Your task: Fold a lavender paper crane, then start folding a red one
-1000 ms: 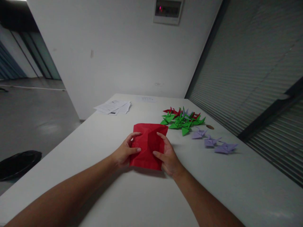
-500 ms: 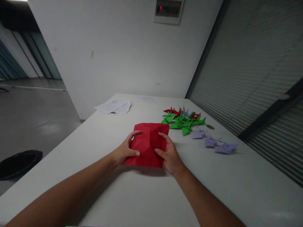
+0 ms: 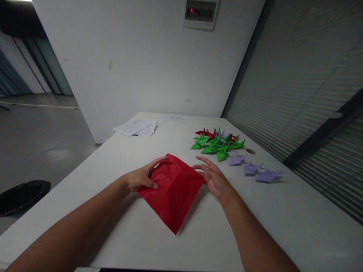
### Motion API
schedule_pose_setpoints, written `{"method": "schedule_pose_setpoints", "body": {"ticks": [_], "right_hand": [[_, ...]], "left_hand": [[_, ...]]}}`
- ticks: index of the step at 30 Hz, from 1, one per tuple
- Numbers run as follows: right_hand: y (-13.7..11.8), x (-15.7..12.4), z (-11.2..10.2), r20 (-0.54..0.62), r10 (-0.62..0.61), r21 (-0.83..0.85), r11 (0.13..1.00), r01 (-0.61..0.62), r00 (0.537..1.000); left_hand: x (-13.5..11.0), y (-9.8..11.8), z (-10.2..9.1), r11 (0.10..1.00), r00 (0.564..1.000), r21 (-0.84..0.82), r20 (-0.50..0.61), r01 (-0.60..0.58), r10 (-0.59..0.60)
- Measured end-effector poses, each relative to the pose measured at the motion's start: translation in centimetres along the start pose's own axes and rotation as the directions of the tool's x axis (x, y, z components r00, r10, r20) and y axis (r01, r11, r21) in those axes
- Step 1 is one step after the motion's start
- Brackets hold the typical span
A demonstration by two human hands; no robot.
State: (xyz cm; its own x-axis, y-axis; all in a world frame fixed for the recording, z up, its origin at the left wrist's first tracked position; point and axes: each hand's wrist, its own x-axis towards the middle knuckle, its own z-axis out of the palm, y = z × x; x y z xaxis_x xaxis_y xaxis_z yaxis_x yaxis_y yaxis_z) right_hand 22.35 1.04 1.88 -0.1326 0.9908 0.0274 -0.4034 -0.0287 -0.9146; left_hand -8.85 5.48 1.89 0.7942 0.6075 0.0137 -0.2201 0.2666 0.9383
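Observation:
A red sheet of origami paper [image 3: 174, 189] with crease lines is held slightly above the white table, turned so one corner points toward me. My left hand [image 3: 144, 176] grips its left side, thumb on top and fingers at the far edge. At the right corner is my right hand [image 3: 214, 176], its fingers spread and extended. Some of those fingers pass behind the paper's edge, and I see no firm grip there.
Folded green cranes [image 3: 215, 145] and red cranes [image 3: 207, 133] lie in a cluster on the table [image 3: 127, 234] at the right. Purple cranes [image 3: 268, 175] sit nearer, beside a brown round disc [image 3: 250, 151]. Printed papers [image 3: 134, 127] lie at the far left; a black-lined bin [image 3: 25, 196] stands left.
The red paper has turned from square-on to corner-toward-me and come nearer. My left hand keeps hold and has moved slightly left; my right hand has loosened, fingers spreading, and shifted right.

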Motion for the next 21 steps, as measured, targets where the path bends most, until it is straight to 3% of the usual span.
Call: {"method": "schedule_pose_setpoints", "body": {"ticks": [6, 10, 14, 17, 21], "right_hand": [[0.3, -0.8, 0.6, 0.200, 0.129, -0.104, 0.988, -0.110, 0.971], [1.0, -0.9, 1.2, 0.265, 0.121, -0.191, 0.979, -0.071, 0.957], [1.6, -0.7, 1.5, 0.168, 0.011, -0.246, 0.969, 0.031, 0.986], [1.7, -0.3, 1.3, 0.027, -0.081, -0.206, 0.975, 0.084, 0.996], [1.9, 0.6, 0.6, -0.159, -0.255, -0.280, 0.938, 0.204, 0.954]], "left_hand": [[0.2, 0.1, 0.1, 0.997, 0.994, 0.015, 0.080, 0.076, -0.077], [0.1, 0.1, -0.2, 0.991, 0.988, -0.002, 0.074, 0.136, -0.135], [0.0, -0.1, -1.1, 0.989, 0.990, -0.115, -0.095, 0.096, -0.107], [0.6, -0.4, -1.5, 0.968, 0.962, -0.244, -0.251, 0.050, -0.113], [1.6, -0.7, -1.0, 0.954, 0.920, -0.299, -0.378, -0.016, -0.104]]}}
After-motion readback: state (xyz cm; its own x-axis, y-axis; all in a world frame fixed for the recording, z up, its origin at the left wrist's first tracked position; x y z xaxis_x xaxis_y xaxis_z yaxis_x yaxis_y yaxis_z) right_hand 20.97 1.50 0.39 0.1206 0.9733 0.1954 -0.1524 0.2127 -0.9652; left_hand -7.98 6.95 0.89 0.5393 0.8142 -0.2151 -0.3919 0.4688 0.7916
